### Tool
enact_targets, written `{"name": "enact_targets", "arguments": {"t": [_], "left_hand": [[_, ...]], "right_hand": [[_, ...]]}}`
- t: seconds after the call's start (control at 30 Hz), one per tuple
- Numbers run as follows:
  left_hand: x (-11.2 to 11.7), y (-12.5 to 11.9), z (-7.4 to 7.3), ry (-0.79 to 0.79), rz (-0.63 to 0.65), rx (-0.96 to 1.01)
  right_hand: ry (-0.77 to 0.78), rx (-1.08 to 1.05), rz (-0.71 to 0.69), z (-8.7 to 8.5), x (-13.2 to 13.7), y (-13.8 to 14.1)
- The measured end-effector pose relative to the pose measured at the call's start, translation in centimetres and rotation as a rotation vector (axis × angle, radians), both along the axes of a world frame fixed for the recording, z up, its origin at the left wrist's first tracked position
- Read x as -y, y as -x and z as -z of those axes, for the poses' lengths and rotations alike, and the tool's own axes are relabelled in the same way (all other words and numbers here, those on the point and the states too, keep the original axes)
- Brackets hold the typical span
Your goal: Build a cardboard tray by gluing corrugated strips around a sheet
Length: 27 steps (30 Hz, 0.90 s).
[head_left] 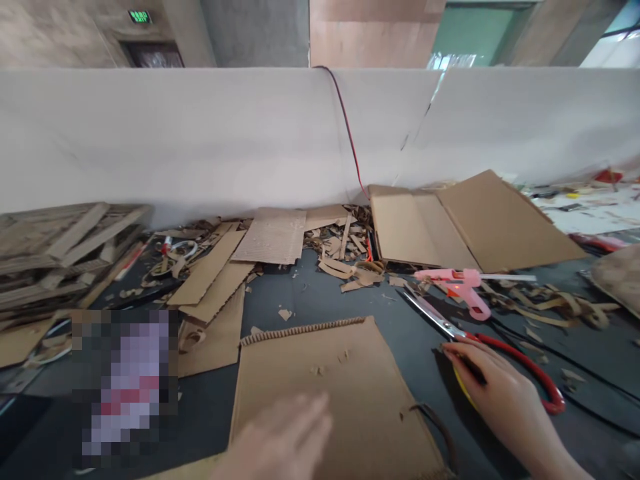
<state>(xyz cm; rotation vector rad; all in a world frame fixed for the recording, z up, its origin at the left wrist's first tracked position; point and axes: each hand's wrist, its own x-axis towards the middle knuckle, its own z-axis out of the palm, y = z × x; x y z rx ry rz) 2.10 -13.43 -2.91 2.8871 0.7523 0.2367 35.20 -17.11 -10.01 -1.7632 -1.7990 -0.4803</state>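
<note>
My left hand (277, 440) is blurred and hovers low over a large corrugated cardboard sheet (330, 400), its fingers apart and holding nothing. My right hand (505, 393) sits at the right, curled around a yellow and black tool (463, 387) that it mostly hides. Just beneath those fingers lie red-handled scissors (440, 319), blades pointing up and left. A pink hot glue gun (463, 285) lies on its side above them. One edge of the sheet has a ridged, peeled strip.
A folded cardboard box panel (475, 223) stands beyond the glue gun, with cardboard scraps (550, 310) to its right. Cut cardboard pieces (210, 287) and stacked strips (60, 253) cover the left. A pixelated patch (125, 387) hides something. A red cable (347, 133) runs down a white wall (175, 140).
</note>
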Motion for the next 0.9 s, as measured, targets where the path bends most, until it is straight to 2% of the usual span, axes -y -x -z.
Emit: {"name": "enact_targets", "arguments": {"t": [0.1,0.17,0.27,0.4,0.63,0.9], "left_hand": [[-3.8,2.9,-1.5,0.041,-0.420,-0.080],[-6.4,4.6,-2.2,0.119,-0.554,-0.080],[-8.9,5.9,-2.0,0.225,-0.546,-0.033],[-9.6,5.7,-1.0,0.274,-0.513,-0.039],[-9.5,5.8,-0.6,0.177,-0.455,-0.035],[-9.6,5.9,0.1,0.140,-0.433,-0.025]], "right_hand": [[-0.036,-0.066,-0.051,-0.6,0.1,0.2],[-0.023,-0.157,-0.100,-1.4,0.4,1.5],[0.055,-0.293,-0.230,-2.6,0.9,4.0],[0.173,-0.426,-0.343,-2.5,0.6,6.3],[0.202,-0.454,-0.319,-0.9,0.2,6.6],[0.211,-0.498,-0.320,-1.3,0.1,6.7]]}}
